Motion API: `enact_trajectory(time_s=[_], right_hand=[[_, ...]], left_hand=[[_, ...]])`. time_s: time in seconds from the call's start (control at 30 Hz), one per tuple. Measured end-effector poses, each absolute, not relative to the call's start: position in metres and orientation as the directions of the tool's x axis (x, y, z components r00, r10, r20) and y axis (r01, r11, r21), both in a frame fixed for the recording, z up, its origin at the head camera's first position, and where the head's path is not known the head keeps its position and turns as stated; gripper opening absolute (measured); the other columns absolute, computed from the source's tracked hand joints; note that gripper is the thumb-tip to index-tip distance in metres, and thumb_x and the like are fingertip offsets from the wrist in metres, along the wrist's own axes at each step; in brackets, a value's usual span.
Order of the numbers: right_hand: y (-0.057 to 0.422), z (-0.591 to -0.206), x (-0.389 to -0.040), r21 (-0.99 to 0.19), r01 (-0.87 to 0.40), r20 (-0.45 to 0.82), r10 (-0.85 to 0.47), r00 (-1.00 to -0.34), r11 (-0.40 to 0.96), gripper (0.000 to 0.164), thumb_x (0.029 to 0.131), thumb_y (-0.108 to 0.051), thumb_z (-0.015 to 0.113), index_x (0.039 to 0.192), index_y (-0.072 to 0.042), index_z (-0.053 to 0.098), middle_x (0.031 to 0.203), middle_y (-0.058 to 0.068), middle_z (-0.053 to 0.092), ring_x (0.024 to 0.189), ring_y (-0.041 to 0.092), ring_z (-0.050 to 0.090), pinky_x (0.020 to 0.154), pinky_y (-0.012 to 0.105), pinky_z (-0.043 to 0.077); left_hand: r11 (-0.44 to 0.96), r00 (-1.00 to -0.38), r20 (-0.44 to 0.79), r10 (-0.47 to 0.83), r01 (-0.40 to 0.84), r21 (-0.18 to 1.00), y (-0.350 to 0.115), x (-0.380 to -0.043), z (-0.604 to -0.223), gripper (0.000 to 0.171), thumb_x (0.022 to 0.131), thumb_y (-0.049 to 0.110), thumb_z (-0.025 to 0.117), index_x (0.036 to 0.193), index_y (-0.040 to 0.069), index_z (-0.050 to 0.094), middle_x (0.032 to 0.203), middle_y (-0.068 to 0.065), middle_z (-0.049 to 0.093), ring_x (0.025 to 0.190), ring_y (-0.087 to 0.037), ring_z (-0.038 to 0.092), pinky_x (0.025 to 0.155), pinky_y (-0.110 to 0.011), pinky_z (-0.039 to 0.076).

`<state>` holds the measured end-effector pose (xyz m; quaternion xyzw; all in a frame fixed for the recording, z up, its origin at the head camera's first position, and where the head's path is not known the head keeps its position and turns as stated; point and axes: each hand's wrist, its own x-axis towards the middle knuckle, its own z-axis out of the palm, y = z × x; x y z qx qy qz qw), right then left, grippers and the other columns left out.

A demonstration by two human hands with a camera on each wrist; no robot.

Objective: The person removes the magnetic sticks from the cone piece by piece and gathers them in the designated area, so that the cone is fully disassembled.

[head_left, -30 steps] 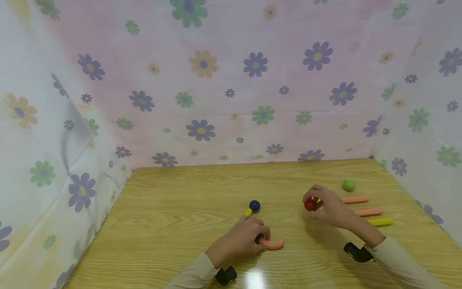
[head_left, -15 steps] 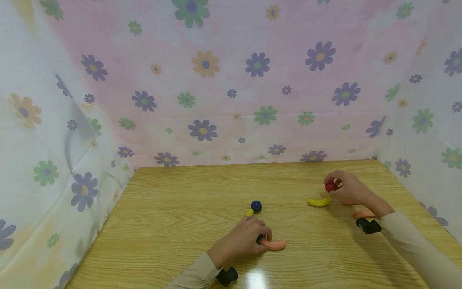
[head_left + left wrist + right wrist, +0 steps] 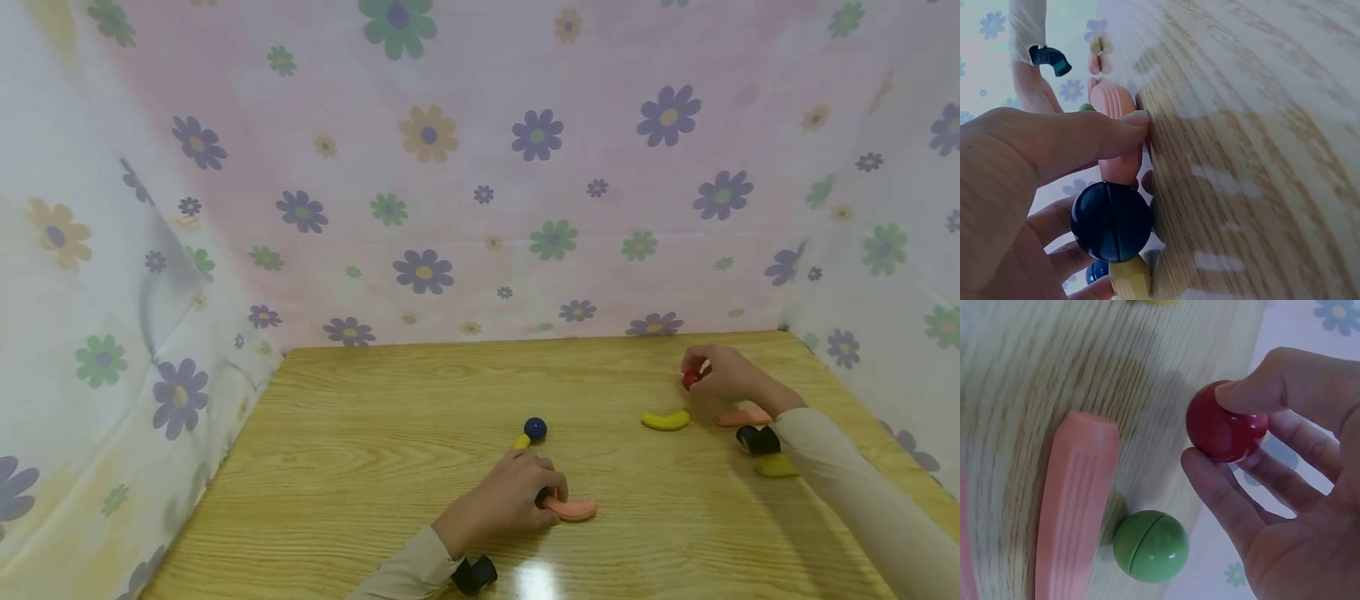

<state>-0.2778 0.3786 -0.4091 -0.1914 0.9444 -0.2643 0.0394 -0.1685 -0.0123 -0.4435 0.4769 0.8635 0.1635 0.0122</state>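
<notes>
My left hand [image 3: 506, 500] grips a pink curved stick [image 3: 572, 509], with the thumb lying across it in the left wrist view. A dark blue ball [image 3: 1112, 221] joins the end of that stick, and a yellow piece [image 3: 1130, 277] sits on the ball's other side. Beyond the fingertips, a second blue ball [image 3: 535, 429] is at the yellow piece's far end. At the back right, my right hand [image 3: 726, 374] pinches a shiny red ball [image 3: 1224, 422] between thumb and fingers. Close by lie a green ball [image 3: 1150, 545], hidden in the head view, and a straight pink stick [image 3: 1075, 512].
A yellow curved stick [image 3: 665, 421] lies in front of the right hand. Another yellow stick [image 3: 776, 467] is partly covered by the right sleeve and its wrist camera [image 3: 758, 440]. Flowered cloth [image 3: 480, 208] walls the wooden table [image 3: 375, 400] at the back and sides.
My right hand has carried the red ball back and to the right, uncovering the yellow curved stick and covering the green ball in the head view. The left hand keeps its place.
</notes>
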Motion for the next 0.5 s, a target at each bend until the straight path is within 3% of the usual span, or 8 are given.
enact_trajectory(time_s=[0.23,0.5], right_hand=[[0.3816,-0.4136,-0.2821,-0.522,-0.297,-0.06,-0.382,-0.922,0.799,0.015,0.075,0.001,0.067,0.089,-0.003,0.062,0.086,0.006,0.059,0.077,0.02,0.054,0.065,0.035,0.046],[0.3774,-0.4104,-0.2834,-0.517,-0.344,-0.026,-0.416,-0.909,0.784,0.02,0.074,0.005,0.065,0.093,0.001,0.067,0.087,0.008,0.064,0.077,0.022,0.059,0.066,0.036,0.049]], left_hand=[[0.49,-0.541,0.116,0.833,0.818,0.302,-0.0104,-0.1678,-0.4447,0.007,0.084,0.025,0.072,0.085,0.028,0.066,0.074,0.017,0.046,0.067,0.001,0.038,0.072,-0.023,0.033],[0.492,-0.539,0.141,0.831,0.828,0.269,-0.0113,-0.17,-0.4482,0.009,0.082,0.024,0.074,0.085,0.028,0.066,0.078,0.018,0.049,0.072,0.001,0.04,0.078,-0.022,0.036]])
